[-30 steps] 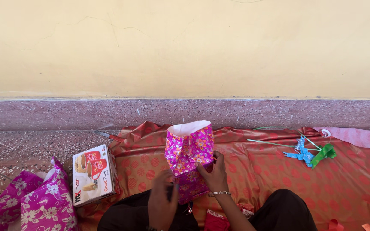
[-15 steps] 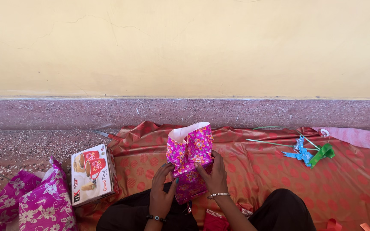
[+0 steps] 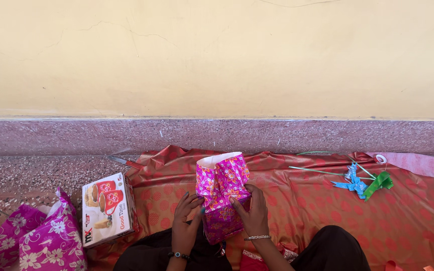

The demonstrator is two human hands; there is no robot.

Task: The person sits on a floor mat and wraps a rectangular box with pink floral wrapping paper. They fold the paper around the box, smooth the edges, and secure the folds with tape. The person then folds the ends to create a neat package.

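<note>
A box wrapped in shiny pink flowered paper (image 3: 222, 195) stands upright on a red dotted wrapping sheet (image 3: 302, 200), its paper end open at the top. My left hand (image 3: 186, 221) presses the paper on the box's left side. My right hand (image 3: 251, 211), with a bracelet at the wrist, grips the right side. Both hands are folding the loose paper inward.
A printed carton showing red mugs (image 3: 107, 207) lies to the left, beside crumpled pink flowered paper (image 3: 36, 241). Scissors (image 3: 122, 160) lie at the sheet's far left edge. Blue and green ribbon bows (image 3: 365, 181), a tape roll (image 3: 381, 159) and a pink sheet (image 3: 418, 163) are at the right.
My left hand rose from near my lap to the box's left side. The open paper top has been pressed narrower. The view shifted slightly.
</note>
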